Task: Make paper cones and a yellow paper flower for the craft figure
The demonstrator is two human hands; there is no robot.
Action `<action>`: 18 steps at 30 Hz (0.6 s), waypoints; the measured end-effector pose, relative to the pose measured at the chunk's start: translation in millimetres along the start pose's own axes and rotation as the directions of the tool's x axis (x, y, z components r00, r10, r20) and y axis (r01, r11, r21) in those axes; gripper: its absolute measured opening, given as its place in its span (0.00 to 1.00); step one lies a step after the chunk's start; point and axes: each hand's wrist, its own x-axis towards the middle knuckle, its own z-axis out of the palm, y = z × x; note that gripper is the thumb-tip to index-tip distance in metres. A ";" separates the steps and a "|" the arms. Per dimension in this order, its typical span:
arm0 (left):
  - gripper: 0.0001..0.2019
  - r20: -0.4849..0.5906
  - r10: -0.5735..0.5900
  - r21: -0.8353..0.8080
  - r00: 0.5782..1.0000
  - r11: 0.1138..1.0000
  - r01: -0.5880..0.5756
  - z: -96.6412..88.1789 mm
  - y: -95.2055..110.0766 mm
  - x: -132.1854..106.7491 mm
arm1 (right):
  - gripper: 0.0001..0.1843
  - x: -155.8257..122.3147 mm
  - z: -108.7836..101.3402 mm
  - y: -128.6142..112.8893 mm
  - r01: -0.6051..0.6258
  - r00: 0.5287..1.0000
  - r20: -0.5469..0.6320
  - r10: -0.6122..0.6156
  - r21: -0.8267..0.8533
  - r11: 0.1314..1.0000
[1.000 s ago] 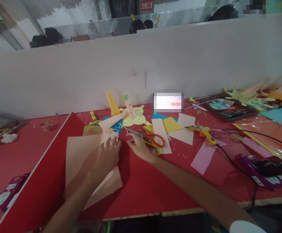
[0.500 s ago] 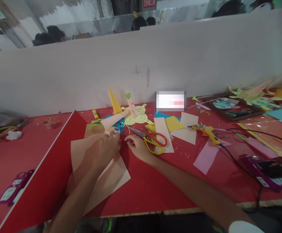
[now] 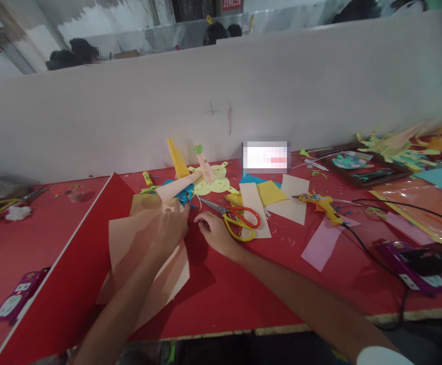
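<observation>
My left hand (image 3: pixel 170 229) lies on a peach sheet of paper (image 3: pixel 129 243) spread over the red table (image 3: pixel 243 294), fingers pressed on its top corner. My right hand (image 3: pixel 215 230) rests just to the right, fingers curled on the red surface, with nothing visible in them. Red and yellow scissors (image 3: pixel 239 219) lie right beside that hand. Behind the hands stands a paper craft: a pale yellow flower shape (image 3: pixel 213 183) with a peach cone and a yellow cone (image 3: pixel 177 158).
A yellow glue gun (image 3: pixel 321 205) with a black cord lies to the right, near cream, yellow and pink paper pieces. A large red sheet (image 3: pixel 72 274) lies at the left. A white partition wall (image 3: pixel 221 101) backs the table. More paper crafts sit far right.
The peach sheet has shifted and turned under my left hand, its lower right corner drawn in to the left. My right hand stayed beside the scissors, curling slightly.
</observation>
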 end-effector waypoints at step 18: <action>0.28 -0.009 -0.018 -0.011 1.000 1.000 0.018 2.6 0.4 6.3 | 0.13 0.6 0.7 2.3 0.001 1.000 0.013 -0.001 -0.001 1.000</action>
